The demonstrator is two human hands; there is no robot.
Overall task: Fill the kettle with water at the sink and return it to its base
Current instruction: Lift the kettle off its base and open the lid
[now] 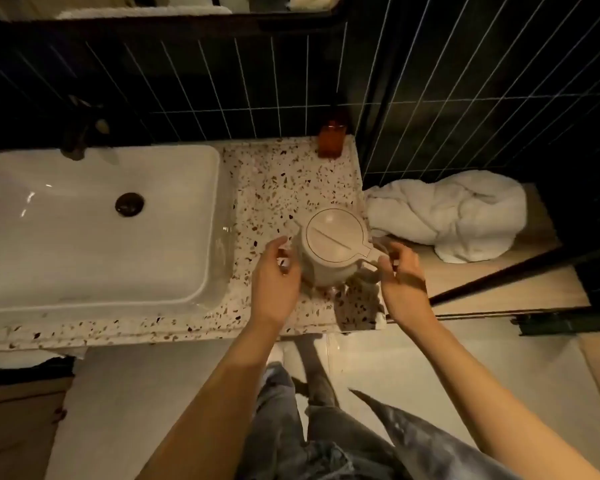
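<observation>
Far off to the left of our hands sits the white sink (pixel 97 223), basin bare, its dark drain (pixel 129 204) showing, and the tap (pixel 80 133) only a dim shape against the dark tiles. That is where the water is, so we judge the kettle has to travel left from here.

Coming in, our left hand (pixel 278 271) is open, fingers curved, cupping toward the near-left side of the kettle (pixel 333 247); whether the fingertips touch the wall we cannot tell, but it grips nothing. It looks placed to steady the body.

Between the two hands stands the kettle itself, upright on the speckled counter (pixel 284 181), lid (pixel 335 235) shut, near the counter's right edge. No base shows under it that we can make out.

On its right, our right hand (pixel 400 271) is open too, thumb and fingers spread at the handle (pixel 378 254), which juts straight toward that palm. Handle side to the right hand: sensible, that is the carrying hand. It has not closed yet.

Beyond the right hand, a crumpled white towel (pixel 454 213) lies on a lower ledge, and an amber bottle (pixel 331 140) stands well behind the kettle at the wall.
</observation>
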